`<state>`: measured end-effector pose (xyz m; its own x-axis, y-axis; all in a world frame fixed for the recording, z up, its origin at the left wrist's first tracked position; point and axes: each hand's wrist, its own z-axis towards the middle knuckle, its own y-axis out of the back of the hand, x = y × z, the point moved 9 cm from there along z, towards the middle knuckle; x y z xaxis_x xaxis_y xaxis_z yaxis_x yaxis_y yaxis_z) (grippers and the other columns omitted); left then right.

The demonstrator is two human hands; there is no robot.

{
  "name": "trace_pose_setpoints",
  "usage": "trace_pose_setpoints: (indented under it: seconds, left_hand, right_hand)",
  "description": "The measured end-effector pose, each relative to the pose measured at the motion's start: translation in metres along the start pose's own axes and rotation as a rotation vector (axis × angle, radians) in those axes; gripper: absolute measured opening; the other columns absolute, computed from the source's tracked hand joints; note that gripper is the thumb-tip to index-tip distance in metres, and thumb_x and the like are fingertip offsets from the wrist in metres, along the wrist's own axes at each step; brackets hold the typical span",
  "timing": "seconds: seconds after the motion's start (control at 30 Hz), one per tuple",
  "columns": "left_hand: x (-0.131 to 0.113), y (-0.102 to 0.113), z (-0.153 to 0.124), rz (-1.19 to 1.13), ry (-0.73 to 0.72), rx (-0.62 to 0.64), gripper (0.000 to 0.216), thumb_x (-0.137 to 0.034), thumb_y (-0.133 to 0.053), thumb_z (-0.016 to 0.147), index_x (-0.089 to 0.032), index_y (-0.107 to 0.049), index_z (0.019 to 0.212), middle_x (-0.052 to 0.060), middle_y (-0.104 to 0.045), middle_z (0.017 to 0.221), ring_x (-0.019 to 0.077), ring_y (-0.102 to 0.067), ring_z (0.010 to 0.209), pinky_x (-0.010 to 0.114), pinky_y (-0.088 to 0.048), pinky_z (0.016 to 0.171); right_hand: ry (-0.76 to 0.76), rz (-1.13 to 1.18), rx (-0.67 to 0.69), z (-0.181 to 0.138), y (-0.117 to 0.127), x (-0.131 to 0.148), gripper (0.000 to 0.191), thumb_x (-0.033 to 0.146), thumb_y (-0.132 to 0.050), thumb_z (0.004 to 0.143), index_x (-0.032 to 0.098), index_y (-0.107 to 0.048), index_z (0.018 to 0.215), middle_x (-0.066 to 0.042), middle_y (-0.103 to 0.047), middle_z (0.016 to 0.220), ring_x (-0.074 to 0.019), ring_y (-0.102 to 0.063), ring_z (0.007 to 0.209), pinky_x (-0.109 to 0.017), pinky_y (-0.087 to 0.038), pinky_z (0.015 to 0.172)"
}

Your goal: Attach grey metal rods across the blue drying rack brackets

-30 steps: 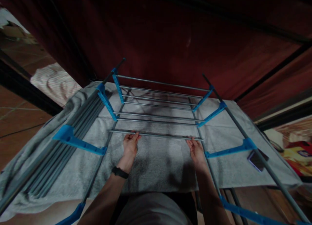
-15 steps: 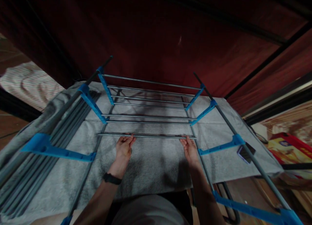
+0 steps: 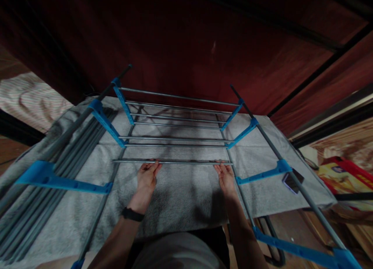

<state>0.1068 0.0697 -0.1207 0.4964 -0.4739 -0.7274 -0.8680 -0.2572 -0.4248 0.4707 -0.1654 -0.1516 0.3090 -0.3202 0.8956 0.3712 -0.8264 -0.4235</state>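
Note:
A thin grey metal tube (image 3: 186, 162) runs crosswise in front of me, pinched near its two ends. My left hand (image 3: 148, 175) grips it left of the middle, thumb and fingers closed. Toward the other end, my right hand (image 3: 225, 175) holds it the same way. Around it stands a partly assembled rack of grey poles with blue plastic brackets (image 3: 106, 123). Several crossbars (image 3: 177, 138) join the brackets farther back. The held tube lies between the rack's two sides, nearer to me than those bars. Lower brackets (image 3: 264, 173) at left and right have no bar between them.
A grey blanket (image 3: 175, 199) covers the surface below. Several loose grey tubes (image 3: 58, 183) lie in a bundle at the left. A phone (image 3: 292, 181) rests at the right, beside a pole. Farther right is a red and yellow package (image 3: 344, 175). Dark red fabric (image 3: 186, 39) hangs behind.
The view has shifted slightly, and the scene sits a little farther left. Both hands keep hold of the tube, with hardly any movement.

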Motion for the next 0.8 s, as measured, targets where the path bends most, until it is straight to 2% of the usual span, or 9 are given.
trace_pose_setpoints:
  seconds: [0.1,0.23,0.37,0.53,0.63,0.8]
  left_hand:
    - [0.007,-0.006,-0.004,0.034,0.026,0.039,0.030,0.002,-0.081,0.077,-0.022,-0.064,0.072,-0.004,-0.072,0.073,0.0134,-0.073,0.072,0.026,-0.067,0.082]
    - [0.016,-0.013,-0.008,0.055,0.054,0.073,0.032,0.000,-0.082,0.076,-0.022,-0.061,0.067,-0.003,-0.071,0.070,0.0149,-0.073,0.069,0.029,-0.067,0.082]
    - [0.018,-0.013,-0.007,0.043,0.048,0.071,0.034,0.001,-0.082,0.075,-0.023,-0.060,0.066,-0.004,-0.070,0.070,0.0147,-0.072,0.070,0.029,-0.067,0.084]
    - [0.018,-0.012,-0.009,0.011,0.038,0.098,0.031,0.002,-0.082,0.076,-0.021,-0.062,0.069,-0.002,-0.070,0.073,0.0152,-0.072,0.074,0.031,-0.066,0.088]
    - [0.020,-0.011,-0.011,-0.007,0.048,0.098,0.032,0.004,-0.082,0.076,-0.021,-0.062,0.070,-0.002,-0.069,0.072,0.0149,-0.071,0.074,0.032,-0.064,0.091]
    - [0.025,-0.011,-0.012,-0.027,0.048,0.106,0.038,0.006,-0.087,0.071,-0.023,-0.062,0.073,-0.003,-0.068,0.072,0.0158,-0.071,0.073,0.034,-0.062,0.092]
  right_hand:
    - [0.004,-0.012,0.001,0.000,0.001,-0.001,0.019,0.034,-0.088,0.081,0.035,-0.073,0.090,0.004,-0.081,0.093,-0.0201,-0.077,0.093,-0.045,-0.070,0.098]
    - [-0.013,-0.005,-0.022,-0.001,0.002,-0.002,0.022,0.032,-0.090,0.078,0.035,-0.072,0.090,0.005,-0.081,0.092,-0.0184,-0.077,0.091,-0.043,-0.070,0.098]
    - [-0.058,0.040,-0.042,-0.003,0.001,0.001,0.015,0.040,-0.085,0.088,0.032,-0.073,0.092,0.002,-0.082,0.094,-0.0187,-0.078,0.088,-0.045,-0.069,0.102]
    - [-0.110,0.081,-0.029,-0.002,-0.001,0.003,0.027,0.052,-0.079,0.095,0.025,-0.075,0.098,-0.002,-0.083,0.093,-0.0191,-0.080,0.089,-0.046,-0.068,0.105]
    - [-0.108,0.071,-0.032,-0.001,0.003,0.003,0.030,0.054,-0.082,0.093,0.025,-0.075,0.097,-0.001,-0.083,0.095,-0.0184,-0.080,0.090,-0.045,-0.067,0.109]
    - [-0.087,0.034,-0.015,-0.001,0.008,0.003,0.028,0.048,-0.091,0.086,0.026,-0.076,0.094,0.000,-0.082,0.100,-0.0169,-0.079,0.099,-0.043,-0.063,0.115]
